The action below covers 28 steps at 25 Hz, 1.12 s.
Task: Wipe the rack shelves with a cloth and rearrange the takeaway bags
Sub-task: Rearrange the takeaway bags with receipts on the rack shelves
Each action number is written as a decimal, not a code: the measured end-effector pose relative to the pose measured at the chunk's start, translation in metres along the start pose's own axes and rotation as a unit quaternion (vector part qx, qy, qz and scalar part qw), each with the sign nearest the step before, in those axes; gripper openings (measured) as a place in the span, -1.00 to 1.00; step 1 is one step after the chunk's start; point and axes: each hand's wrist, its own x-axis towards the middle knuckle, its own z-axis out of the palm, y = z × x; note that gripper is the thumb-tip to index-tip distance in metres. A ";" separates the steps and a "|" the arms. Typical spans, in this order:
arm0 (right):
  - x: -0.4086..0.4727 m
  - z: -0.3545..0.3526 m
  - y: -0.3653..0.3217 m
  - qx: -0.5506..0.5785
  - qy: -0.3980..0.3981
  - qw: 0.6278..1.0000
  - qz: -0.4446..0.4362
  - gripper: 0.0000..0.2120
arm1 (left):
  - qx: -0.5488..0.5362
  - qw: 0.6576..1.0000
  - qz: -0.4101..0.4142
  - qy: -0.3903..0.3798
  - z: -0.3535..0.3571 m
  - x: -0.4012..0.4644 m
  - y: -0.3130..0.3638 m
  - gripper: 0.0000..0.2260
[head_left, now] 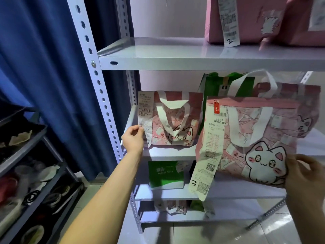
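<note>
— Bags first: where do they stand?

— The small pink cat bag [174, 124] sits on the middle shelf [168, 153] of the rack, at its left end, with a green bag [226, 85] behind it. The large pink cat bag [249, 138] is off the shelf, held out in front of it by the right hand [306, 175], whose fingers curl round its lower right corner.

— And the left hand [133, 140]?

— It pinches the lower part of the receipt [145, 117] hanging from the small bag, thumb against fingers.

— How does the person do this step well?

— Probably by moving the small bag by its body or handles, not the paper, which could tear. One corner is a weak hold on the large bag, so it may swing; a steadier hold helps before it goes beside the small one. No cloth is visible.
</note>
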 end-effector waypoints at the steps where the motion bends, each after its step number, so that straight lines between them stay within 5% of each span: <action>1: -0.014 0.018 -0.015 0.007 -0.001 1.000 -0.010 -0.77 | -0.001 1.000 -0.005 0.008 0.001 0.001 0.000 -0.88; 9: -0.038 0.015 -0.029 -0.043 0.049 0.998 -0.023 -0.83 | -0.004 0.999 -0.027 0.021 0.003 0.007 0.007 -0.95; 16: -0.061 0.017 -0.033 -0.019 0.053 0.998 -0.008 -0.85 | 0.078 0.991 0.029 -0.101 -0.019 -0.015 0.007 -0.55; 19: -0.072 0.020 -0.038 -0.008 0.062 0.998 0.000 -0.87 | 0.096 0.983 0.095 -0.127 -0.033 -0.040 0.013 -0.57; 24: -0.085 0.023 -0.049 0.007 0.065 0.998 0.006 -0.89 | 0.038 0.919 0.172 -0.352 -0.033 -0.105 0.043 -0.77; 28: -0.091 0.014 -0.058 0.019 0.074 0.997 -0.002 -0.95 | -0.017 0.880 0.161 -0.446 -0.032 -0.142 0.070 -0.76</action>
